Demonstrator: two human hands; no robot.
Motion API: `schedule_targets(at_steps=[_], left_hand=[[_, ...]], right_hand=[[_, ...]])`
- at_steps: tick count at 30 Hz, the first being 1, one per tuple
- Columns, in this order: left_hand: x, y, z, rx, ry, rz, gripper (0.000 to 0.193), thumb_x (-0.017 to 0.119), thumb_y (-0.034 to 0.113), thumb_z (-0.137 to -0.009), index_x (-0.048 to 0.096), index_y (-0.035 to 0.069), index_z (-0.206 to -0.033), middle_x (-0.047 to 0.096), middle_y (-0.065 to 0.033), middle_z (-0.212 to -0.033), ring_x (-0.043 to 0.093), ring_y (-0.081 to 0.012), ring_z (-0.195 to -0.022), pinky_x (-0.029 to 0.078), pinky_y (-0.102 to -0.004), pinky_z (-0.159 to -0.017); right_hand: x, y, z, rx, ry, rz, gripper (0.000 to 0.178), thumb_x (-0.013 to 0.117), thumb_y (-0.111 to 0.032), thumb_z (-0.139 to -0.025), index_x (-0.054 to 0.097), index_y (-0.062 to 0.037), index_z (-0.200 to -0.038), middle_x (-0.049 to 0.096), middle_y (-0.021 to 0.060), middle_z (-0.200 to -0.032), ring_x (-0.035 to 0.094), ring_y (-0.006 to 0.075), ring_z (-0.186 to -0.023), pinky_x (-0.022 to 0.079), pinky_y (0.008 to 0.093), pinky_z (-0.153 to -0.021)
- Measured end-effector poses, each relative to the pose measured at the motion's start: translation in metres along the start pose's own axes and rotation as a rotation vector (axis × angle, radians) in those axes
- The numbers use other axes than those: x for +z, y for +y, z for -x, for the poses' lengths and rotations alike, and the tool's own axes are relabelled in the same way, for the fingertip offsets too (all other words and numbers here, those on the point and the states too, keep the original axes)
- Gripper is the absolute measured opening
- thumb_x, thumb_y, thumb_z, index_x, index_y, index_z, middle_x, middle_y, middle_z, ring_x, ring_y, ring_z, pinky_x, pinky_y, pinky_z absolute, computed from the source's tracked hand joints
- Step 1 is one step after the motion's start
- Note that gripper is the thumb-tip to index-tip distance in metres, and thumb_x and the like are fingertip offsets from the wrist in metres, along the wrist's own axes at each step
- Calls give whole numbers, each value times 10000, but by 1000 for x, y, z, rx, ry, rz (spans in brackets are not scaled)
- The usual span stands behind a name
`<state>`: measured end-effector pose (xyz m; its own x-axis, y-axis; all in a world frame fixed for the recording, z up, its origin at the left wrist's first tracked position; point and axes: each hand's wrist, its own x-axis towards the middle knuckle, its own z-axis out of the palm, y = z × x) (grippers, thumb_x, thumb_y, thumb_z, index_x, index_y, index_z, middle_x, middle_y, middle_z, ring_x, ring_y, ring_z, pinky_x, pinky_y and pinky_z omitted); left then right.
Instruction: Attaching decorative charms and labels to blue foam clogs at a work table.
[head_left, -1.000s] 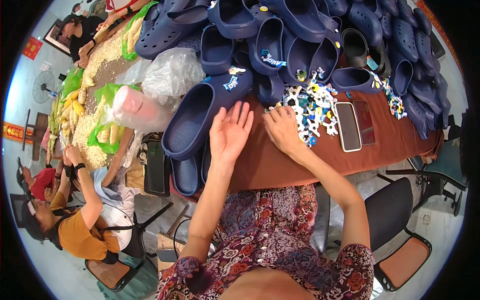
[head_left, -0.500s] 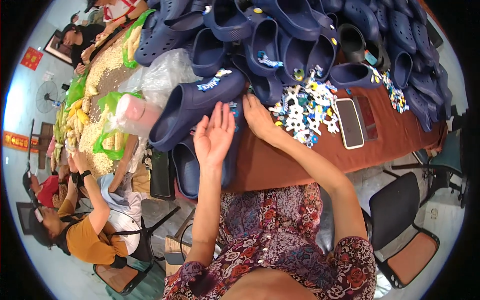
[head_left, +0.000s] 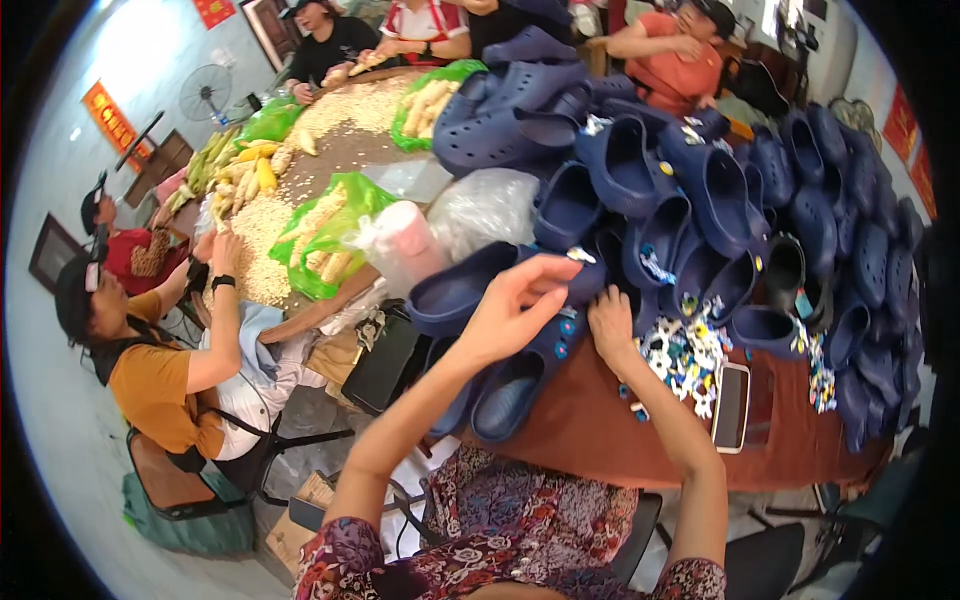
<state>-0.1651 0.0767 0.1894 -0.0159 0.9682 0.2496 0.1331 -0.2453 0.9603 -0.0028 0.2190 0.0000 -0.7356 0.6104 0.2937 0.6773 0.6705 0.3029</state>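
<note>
My left hand [head_left: 515, 312] hovers over a navy foam clog [head_left: 450, 290] with charms on its toe. Its fingers are loosely curved and apart, and nothing shows in them. Against the toe end of that clog, my right hand [head_left: 612, 325] rests with its fingers slightly bent; the clog partly hides the tips. Beneath lies another navy clog [head_left: 508, 392], with small blue charms on its upper. A heap of small white, blue and yellow shoe charms [head_left: 688, 355] spreads just right of my right hand.
Many navy clogs [head_left: 720, 195] are piled across the back and right. A phone [head_left: 732, 408] lies on the brown cloth [head_left: 600, 440]. To the left are a pink container [head_left: 408, 235], clear plastic bags [head_left: 485, 215] and corn [head_left: 325, 230] in green bags. Several people sit round the table.
My view has swung, so the table sits lower and farther right. My left hand has turned from palm-up to curved over the clog's toe. My right hand stays by the clog.
</note>
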Motion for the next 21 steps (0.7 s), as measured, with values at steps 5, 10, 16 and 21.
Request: schedule_targets(at_steps=[5, 10, 16, 21], left_hand=[[-46, 22, -102, 187, 166, -512, 297, 618, 118, -853, 662, 33, -1134, 704, -84, -1033, 664, -158, -907, 524, -293, -811], [-90, -2, -188, 137, 334, -835, 299, 637, 172, -785, 707, 56, -1051, 726, -116, -960, 692, -275, -862, 538, -369, -819], [-100, -45, -238, 44, 307, -1191, 327, 627, 151, -769, 693, 92, -1084, 670, -157, -1075, 661, -353, -956, 530, -444, -856], [-101, -77, -258, 63, 162, -1474, 261, 601, 64, -792, 590, 37, -1052, 579, -165, -1158, 648, -360, -984, 540, -454, -816]], right_hand=[[3, 6, 7, -2, 3, 23, 159, 585, -137, -792, 715, -98, -876, 641, 45, -918, 513, 216, -992, 407, 341, -787], [-3, 2, 10, -31, 95, -58, 120, 561, -96, -789, 674, -62, -812, 631, 85, -853, 523, 254, -956, 406, 355, -784], [-31, 2, 46, -114, 6, -70, 149, 568, -80, -795, 690, -19, -856, 643, 139, -916, 544, 301, -1063, 370, 421, -1021], [-77, 5, 78, -40, 10, -368, 474, 643, -48, -762, 577, -5, -1230, 533, 174, -1278, 431, 359, -1297, 280, 518, -1101]])
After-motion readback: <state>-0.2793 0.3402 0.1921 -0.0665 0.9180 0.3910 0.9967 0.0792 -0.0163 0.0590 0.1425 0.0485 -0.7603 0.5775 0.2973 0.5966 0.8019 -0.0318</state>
